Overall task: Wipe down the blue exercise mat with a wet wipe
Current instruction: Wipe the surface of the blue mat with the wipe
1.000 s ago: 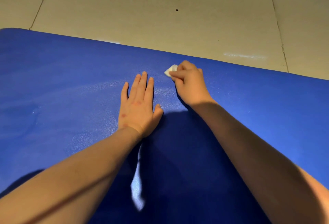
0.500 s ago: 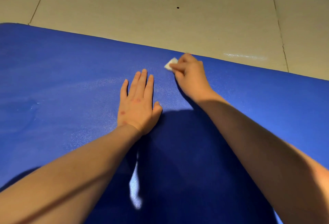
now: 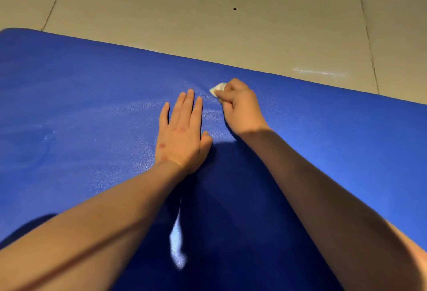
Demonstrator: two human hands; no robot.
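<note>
1. One blue exercise mat (image 3: pixel 92 105) lies on the pale tiled floor (image 3: pixel 208 31) and fills the near part of the view. Its far edge slants from far left to nearer right.
2. Both of my hands are on the mat, just beside each other and close to that far edge.
3. My left hand (image 3: pixel 181 133) lies flat, palm down. Its four fingers are straight and close together, its thumb is out to the right, and it holds nothing.
4. My right hand (image 3: pixel 240 108), just right of the left hand and a little farther, is curled tight round one wet wipe (image 3: pixel 217 88).
5. The wipe is a small white wad. Only its left tip shows past my fingers, touching the mat.
6. My two forearms throw a dark shadow over the near middle of the mat, with one bright patch between them.
7. On the floor I count two grout lines and one dark speck (image 3: pixel 235 9).
</note>
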